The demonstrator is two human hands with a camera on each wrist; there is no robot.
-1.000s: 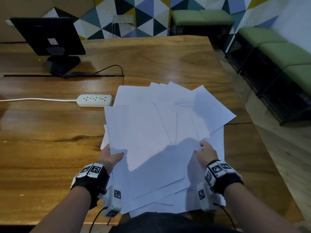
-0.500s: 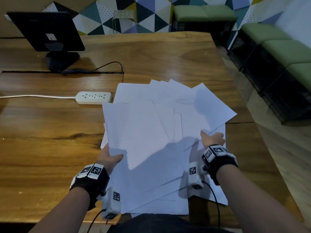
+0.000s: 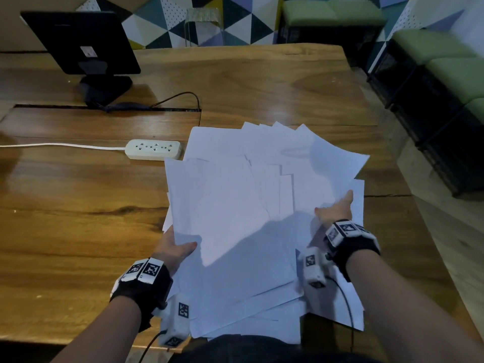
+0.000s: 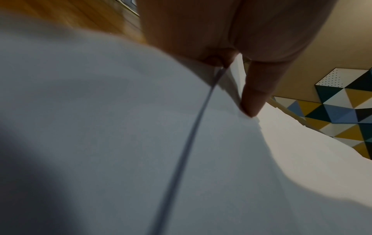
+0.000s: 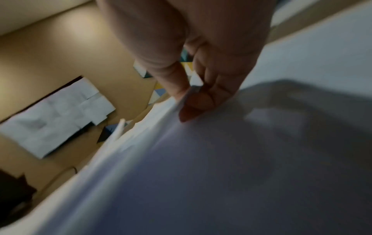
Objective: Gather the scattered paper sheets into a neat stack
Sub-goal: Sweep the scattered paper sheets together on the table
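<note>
Several white paper sheets (image 3: pixel 235 205) lie fanned and overlapping on the wooden table (image 3: pixel 78 218), reaching over its near edge. My left hand (image 3: pixel 175 248) grips the pile's left edge, thumb on top and fingers hidden underneath. In the left wrist view the thumb (image 4: pixel 251 101) presses on the top sheet (image 4: pixel 141 143). My right hand (image 3: pixel 336 210) holds the lower edge of the rightmost sheet (image 3: pixel 337 163), whose far part curls up off the pile. The right wrist view shows thumb and fingers (image 5: pixel 187 101) pinching that sheet's edge (image 5: pixel 221 174).
A white power strip (image 3: pixel 153 149) with its cord lies just left of the pile's far corner. A black monitor (image 3: pixel 83 43) stands at the back left with a dark cable (image 3: pixel 178 96) behind. The table's right edge is close to the sheets; green benches (image 3: pixel 445 56) stand beyond.
My right hand has moved from the pile's near middle forward and to the right, taking the rightmost sheet, which now lifts and curls. The left hand has kept its grip.
</note>
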